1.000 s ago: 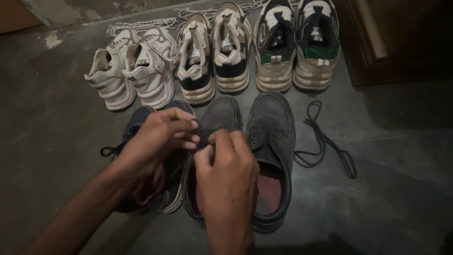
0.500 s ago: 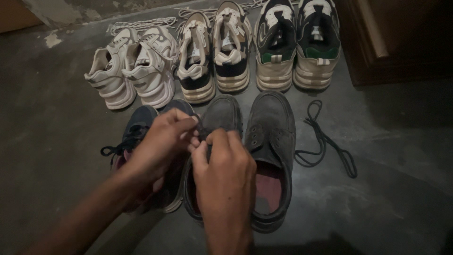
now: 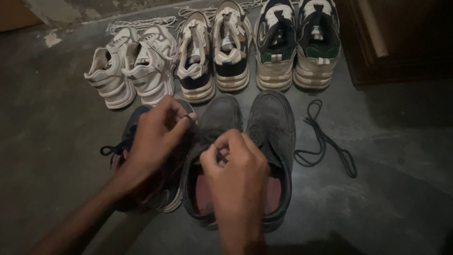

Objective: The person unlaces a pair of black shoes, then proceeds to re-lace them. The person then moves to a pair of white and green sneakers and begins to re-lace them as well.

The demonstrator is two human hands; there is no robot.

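The worn dark grey suede lace-up shoe (image 3: 213,123) sits on the grey concrete floor (image 3: 56,141) directly below the camera, touching its matching grey shoe (image 3: 273,123) on the right and a navy sneaker with a pink lining (image 3: 137,126) on the left. Its upper looks soft and pliable, the sole stiffer, and it is probably light; the thin dark lace (image 3: 189,117) at its eyelets is limp and best pinched near the tip. The left hand (image 3: 153,138) hovers over the shoe's left edge with thumb and forefinger pinched closed on that lace end, wrist raised. The right hand (image 3: 238,165) arches over the shoe's opening, fingers curled shut at the eyelet flap; whether they grip lace or suede cannot be told. A loose black lace (image 3: 325,141) lies well apart to the right, and three pairs of chunky sneakers line the floor beyond
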